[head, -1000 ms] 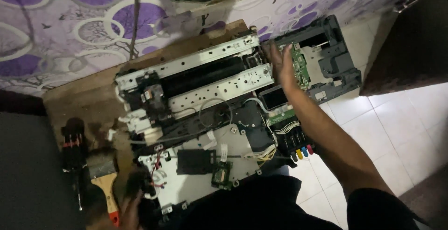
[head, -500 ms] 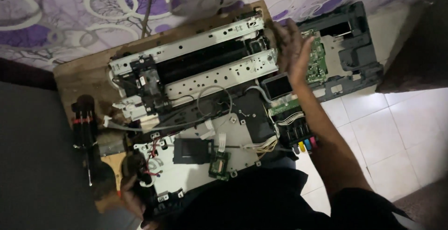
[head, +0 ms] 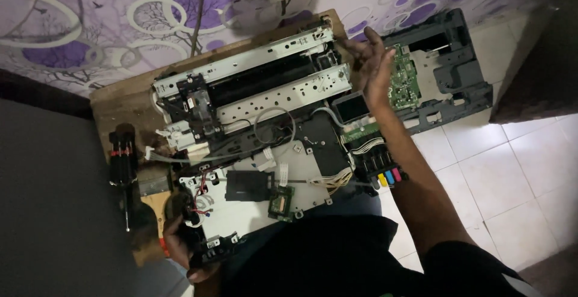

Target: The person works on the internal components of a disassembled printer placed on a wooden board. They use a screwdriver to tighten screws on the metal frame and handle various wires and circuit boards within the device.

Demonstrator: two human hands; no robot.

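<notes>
1. The stripped printer chassis (head: 265, 128) lies across a wooden board (head: 120, 101) set on the floor, its long metal rails along the board's far edge beside the purple patterned wall (head: 90, 20), its near plate overhanging the board's near edge onto the person's lap.
2. It looks heavy for its size and stiff along the steel rails, yet fragile everywhere else: loose ribbon cables, thin red wires, a small green board and an open carriage sit exposed on top.
3. The safest holds appear to be the 2 ends of the frame or the flat metal plate's rim, never the cables or the ink tubes leading to the coloured ink tanks (head: 385, 173).
4. The right hand (head: 373, 68) hangs open over the far right corner of the chassis, fingers spread and clamped on nothing, between the rail end and the green circuit board (head: 402, 83) in the separate black plastic base (head: 448, 86).
5. The left hand (head: 180, 246) is curled around the near left corner of the chassis plate; its grip seems closed on that corner, though shadow hides the fingers.
6. A black screwdriver (head: 123, 164) lies on the board's left edge, apart from both hands.
</notes>
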